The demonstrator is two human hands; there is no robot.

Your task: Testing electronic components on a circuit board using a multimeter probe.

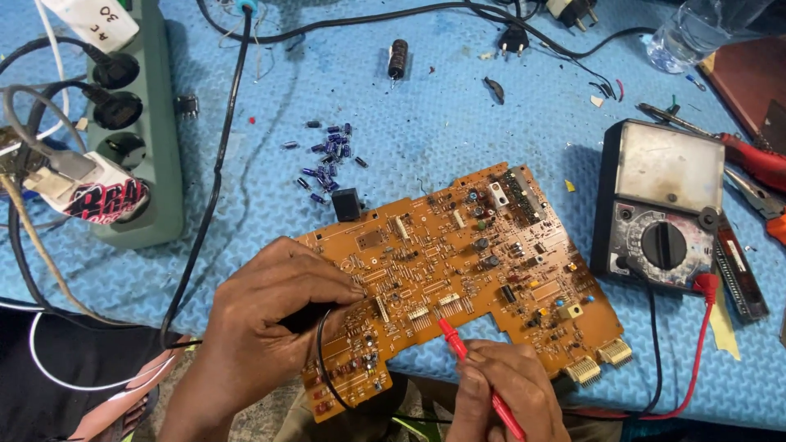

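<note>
An orange circuit board lies tilted on the blue foam mat, hanging over its near edge. My left hand rests on the board's left part, its fingers closed on a black probe whose thin black lead loops below. My right hand grips a red probe like a pen, its tip touching the board near a white connector at the lower middle. To the right, a black analogue multimeter has red and black leads plugged in.
A green power strip with plugs stands at the left. Several small blue capacitors lie scattered above the board, with a larger black one farther back. Red-handled pliers and tools lie at the right edge; a plastic bottle lies top right.
</note>
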